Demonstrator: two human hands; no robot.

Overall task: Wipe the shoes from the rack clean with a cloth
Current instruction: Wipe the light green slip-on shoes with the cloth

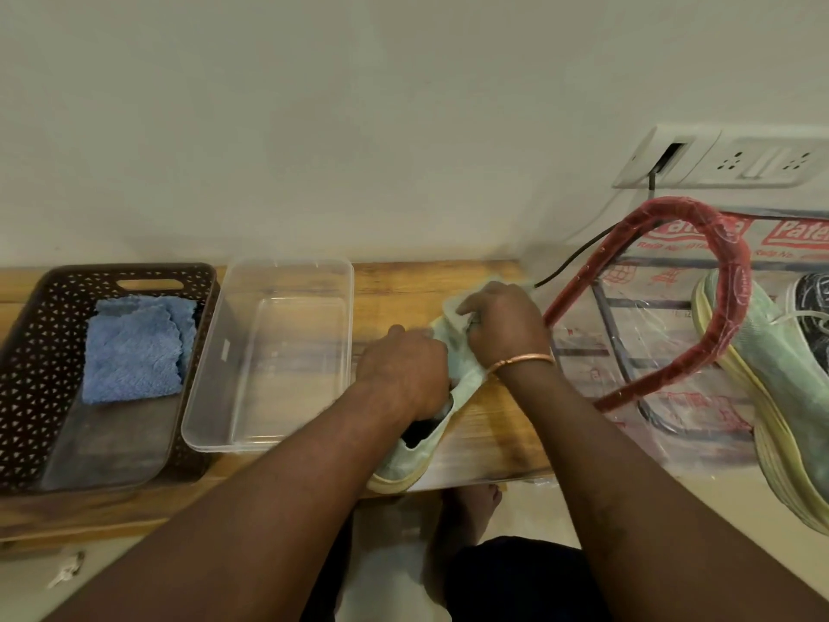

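The left hand (403, 370) curls tight round the pale green shoe (403, 464), which lies on the wooden table (394, 285) between one clear tub (211, 374) and the rack (726, 280). The right hand (502, 329), fingers bent, grips a pale cloth (452, 307) against the toe. The rack holds two more: a second green shoe (771, 365) and a dark shoe (814, 298). One blue cloth (134, 352) lies in one brown basket (27, 352).

The left hand (403, 374) grips a pale green shoe (403, 460) on the wooden table (403, 280); the right hand (504, 325) curls over its toe. A blue cloth (134, 352) lies in the brown basket (27, 352).
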